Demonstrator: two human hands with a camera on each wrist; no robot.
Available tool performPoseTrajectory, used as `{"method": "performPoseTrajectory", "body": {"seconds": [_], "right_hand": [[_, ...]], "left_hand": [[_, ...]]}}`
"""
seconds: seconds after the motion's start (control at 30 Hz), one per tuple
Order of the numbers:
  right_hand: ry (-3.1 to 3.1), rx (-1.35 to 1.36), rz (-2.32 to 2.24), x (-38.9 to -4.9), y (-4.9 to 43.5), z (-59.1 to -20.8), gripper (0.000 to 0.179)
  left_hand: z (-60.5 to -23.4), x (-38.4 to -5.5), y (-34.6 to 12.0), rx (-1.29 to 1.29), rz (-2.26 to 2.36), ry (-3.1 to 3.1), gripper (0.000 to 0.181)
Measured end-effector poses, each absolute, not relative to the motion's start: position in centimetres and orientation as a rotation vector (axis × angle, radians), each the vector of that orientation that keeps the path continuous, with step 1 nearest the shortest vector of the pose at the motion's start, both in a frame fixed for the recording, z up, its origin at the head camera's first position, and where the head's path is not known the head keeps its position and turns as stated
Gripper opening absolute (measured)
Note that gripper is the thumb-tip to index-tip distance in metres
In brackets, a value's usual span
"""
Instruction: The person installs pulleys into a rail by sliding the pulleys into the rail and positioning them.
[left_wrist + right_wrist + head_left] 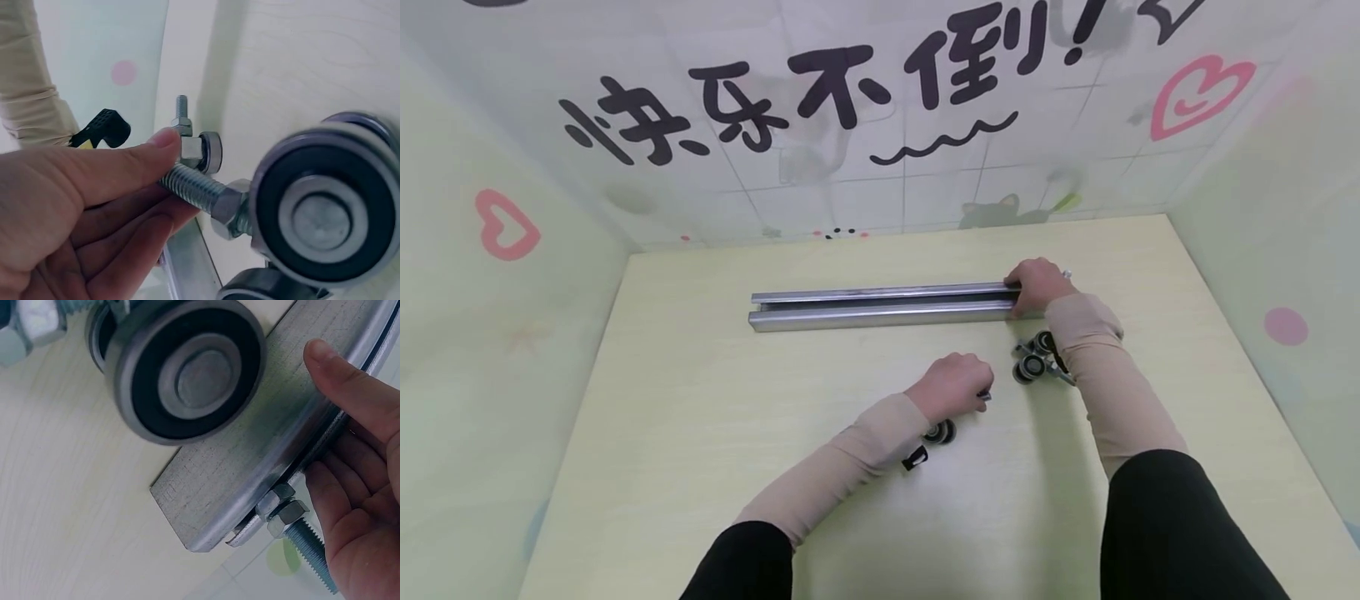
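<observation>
A long metal channel rail point(880, 317) lies near the back of the table, its slot facing up. At the rail's right end my right hand point(1041, 283) grips it, thumb along the near side and fingers over the far side. Beside those fingers, a threaded bolt with nuts point(309, 553) sticks out of the slot. My left hand point(953, 385), in front of the rail, pinches the threaded bolt point(194, 186) of a roller trolley between thumb and fingers. That trolley's wheels point(322, 212) loom large in the left wrist view.
Another roller trolley point(1032, 362) stands on the table beneath my right wrist, just in front of the rail. A pale wooden tabletop point(700, 417) has patterned walls at its back, left and right. A small black device point(915, 457) sits at my left wrist.
</observation>
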State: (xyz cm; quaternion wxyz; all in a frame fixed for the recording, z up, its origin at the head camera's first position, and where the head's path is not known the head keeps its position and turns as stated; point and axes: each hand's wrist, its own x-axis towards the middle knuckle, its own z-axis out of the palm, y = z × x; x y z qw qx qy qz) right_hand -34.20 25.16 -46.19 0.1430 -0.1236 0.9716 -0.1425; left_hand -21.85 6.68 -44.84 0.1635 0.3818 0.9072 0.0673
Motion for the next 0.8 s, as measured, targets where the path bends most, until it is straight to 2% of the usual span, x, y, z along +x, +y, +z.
{"method": "performPoseTrajectory", "body": {"seconds": [0.47, 0.63, 0.8], "right_hand": [[2.789, -0.363, -0.425, -34.0, 25.0, -45.7, 0.06], [2.79, -0.369, -0.425, -33.9, 24.9, -45.8, 0.06], [2.79, -0.357, -0.442, -33.9, 24.9, -45.8, 0.06]], "left_hand": [[-44.3, -21.1, 2.2, 1.048, 0.592, 2.53, 0.007], [-44.9, -20.4, -0.7, 0.999, 0.809, 2.493, 0.013], [-46.4, -19.8, -3.2, 1.098, 0.972, 2.521, 0.012]]}}
